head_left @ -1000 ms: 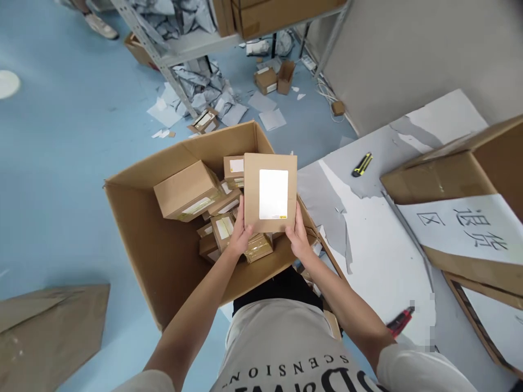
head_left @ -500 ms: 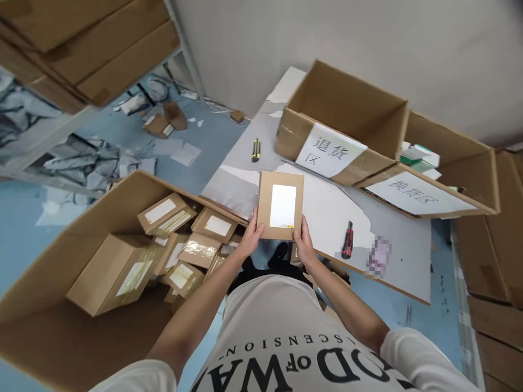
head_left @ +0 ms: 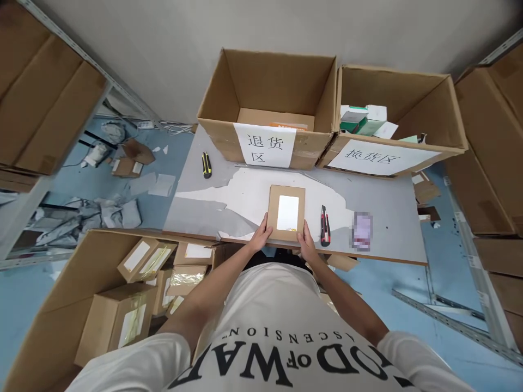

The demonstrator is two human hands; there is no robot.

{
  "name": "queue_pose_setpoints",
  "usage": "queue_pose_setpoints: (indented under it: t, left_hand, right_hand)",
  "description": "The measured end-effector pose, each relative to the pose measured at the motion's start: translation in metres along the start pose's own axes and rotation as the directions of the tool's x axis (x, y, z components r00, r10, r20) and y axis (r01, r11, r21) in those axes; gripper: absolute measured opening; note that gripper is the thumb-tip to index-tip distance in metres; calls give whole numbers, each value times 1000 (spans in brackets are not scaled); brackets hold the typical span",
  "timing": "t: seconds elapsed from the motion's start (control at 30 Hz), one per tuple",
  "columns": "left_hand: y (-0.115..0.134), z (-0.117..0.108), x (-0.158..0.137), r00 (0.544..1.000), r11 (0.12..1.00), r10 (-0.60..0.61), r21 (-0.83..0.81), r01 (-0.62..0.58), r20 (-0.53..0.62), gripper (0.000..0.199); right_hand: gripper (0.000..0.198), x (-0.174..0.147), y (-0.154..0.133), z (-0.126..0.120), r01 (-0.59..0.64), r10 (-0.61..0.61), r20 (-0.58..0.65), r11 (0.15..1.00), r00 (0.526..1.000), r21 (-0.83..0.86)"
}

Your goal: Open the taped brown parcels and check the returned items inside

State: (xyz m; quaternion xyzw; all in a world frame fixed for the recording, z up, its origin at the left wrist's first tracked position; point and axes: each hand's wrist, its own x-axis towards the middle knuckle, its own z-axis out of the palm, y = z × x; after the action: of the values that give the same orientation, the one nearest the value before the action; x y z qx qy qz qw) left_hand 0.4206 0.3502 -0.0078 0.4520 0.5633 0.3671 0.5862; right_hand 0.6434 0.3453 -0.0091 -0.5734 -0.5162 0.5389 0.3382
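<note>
At the lower corners of a brown parcel (head_left: 274, 213), the left hand (head_left: 260, 236) and right hand (head_left: 308, 246) are clamped on it from either side, fingers along its edges and thumbs toward its front. A white label (head_left: 288, 211) faces up toward the person. The parcel is over the near part of a grey table (head_left: 392, 218); whether it touches the top, I cannot tell. Just beside the right hand lies a red-and-black cutter (head_left: 325, 227), with a pixelated item (head_left: 362, 231) farther right. Beyond the parcel, to the left, is a yellow-and-black cutter (head_left: 207, 165). At the back stand two open boxes with handwritten sheets, the right one (head_left: 396, 90) holding green and white cartons (head_left: 365, 121). Below the left forearm, a large carton (head_left: 61, 307) contains more taped parcels (head_left: 118, 310).
</note>
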Motion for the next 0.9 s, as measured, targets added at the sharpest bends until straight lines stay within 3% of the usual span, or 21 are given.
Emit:
queue_pose_setpoints:
  t: [0.17,0.37,0.47,0.53,0.63,0.7,0.73,0.8,0.9]
  left_hand:
    - [-11,0,2,999,998,-36,44,35,39,82]
    - [-17,-11,10,998,1000,-14,-24,16,68,82]
    - [-6,-29,31,998,998,-57,37,57,-6,70]
    - [11,-45,55,992,994,-97,47,101,-77,68]
    - [40,-64,98,992,995,-101,-23,99,-73,72]
    - [56,-69,124,995,995,-96,-29,96,-9,72]
    - [62,-69,135,995,995,-93,-21,94,31,70]
    - [67,-64,150,988,994,-113,6,113,110,67]
    - [67,-53,157,983,991,-131,32,128,127,61]
  right_hand:
    - [83,0,12,-2,-24,23,19,1000,1000,5]
    - [86,-4,5,0,-66,66,-2,997,998,-41]
    - [90,-8,3,3,-101,103,-60,994,993,27]
    - [95,-15,2,6,-171,190,-126,974,974,146]
    - [90,-31,1,8,-346,450,-149,825,881,448]
    - [80,-43,1,9,-432,566,-52,682,823,591]
    - [74,-48,1,10,-455,579,0,640,815,619]
    - [63,-54,1,13,-453,531,63,649,845,611]
    - [55,-54,-1,17,-365,395,73,744,916,559]
